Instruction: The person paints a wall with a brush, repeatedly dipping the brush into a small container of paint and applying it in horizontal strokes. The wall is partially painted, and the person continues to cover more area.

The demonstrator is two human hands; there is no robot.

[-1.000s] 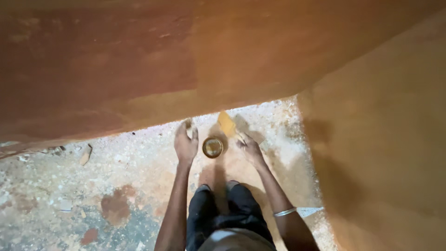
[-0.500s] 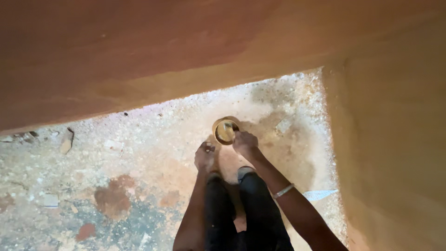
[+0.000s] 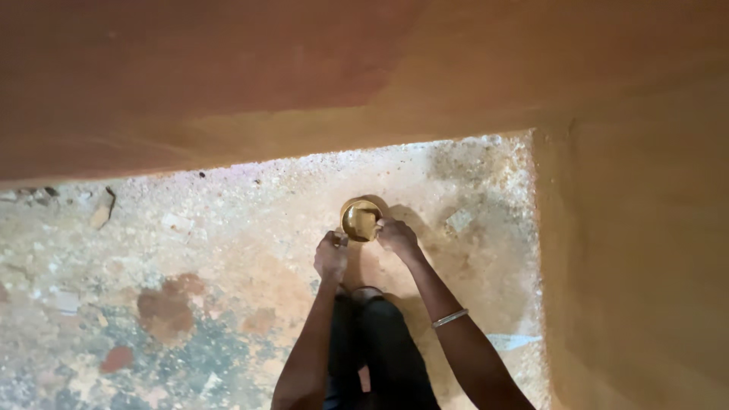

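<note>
1. small round tin (image 3: 361, 220) sits on the speckled floor (image 3: 190, 250), by the orange wall (image 3: 304, 91).
2. right hand (image 3: 395, 234) pinches a brush dipped in it.
3. left hand (image 3: 331, 254) curled at the rim; grip unclear.

Two hands, a left hand (image 3: 331, 257) and a right hand (image 3: 396, 235), both belonging to one person. One small round tin (image 3: 361, 220) on the floor (image 3: 228, 243), its inside yellowish. One thin bangle (image 3: 450, 318), on the right wrist. Two orange-brown walls: one wall (image 3: 304, 68) across the top and a side wall (image 3: 638, 266) at right. One loose stone chip (image 3: 101, 214) at far left, and one pale scrap (image 3: 515, 341) near the side wall.
</note>
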